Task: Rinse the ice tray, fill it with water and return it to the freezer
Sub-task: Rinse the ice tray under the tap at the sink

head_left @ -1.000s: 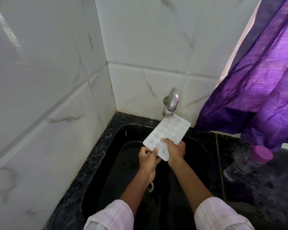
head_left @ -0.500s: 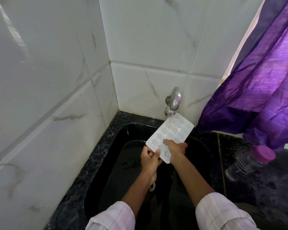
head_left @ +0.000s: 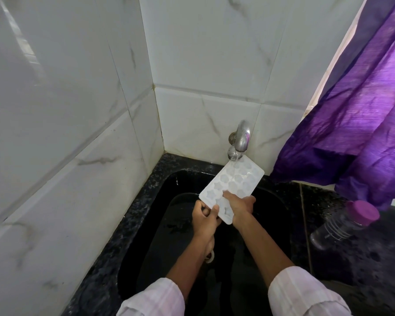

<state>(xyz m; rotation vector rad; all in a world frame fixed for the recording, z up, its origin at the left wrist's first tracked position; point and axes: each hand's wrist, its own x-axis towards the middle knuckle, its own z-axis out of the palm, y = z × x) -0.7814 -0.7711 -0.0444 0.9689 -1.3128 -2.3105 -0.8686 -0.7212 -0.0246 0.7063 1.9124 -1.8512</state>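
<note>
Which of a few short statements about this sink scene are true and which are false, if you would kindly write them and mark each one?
1. The ice tray is tilted, with its far end right under the tap. True.
2. The left hand rests flat on the counter. False: it grips the tray's near left edge, above the sink.
3. The right hand holds the tray's near end, with fingers reaching onto its top face. True.
4. The bottle has a green cap. False: its cap is purple.
</note>
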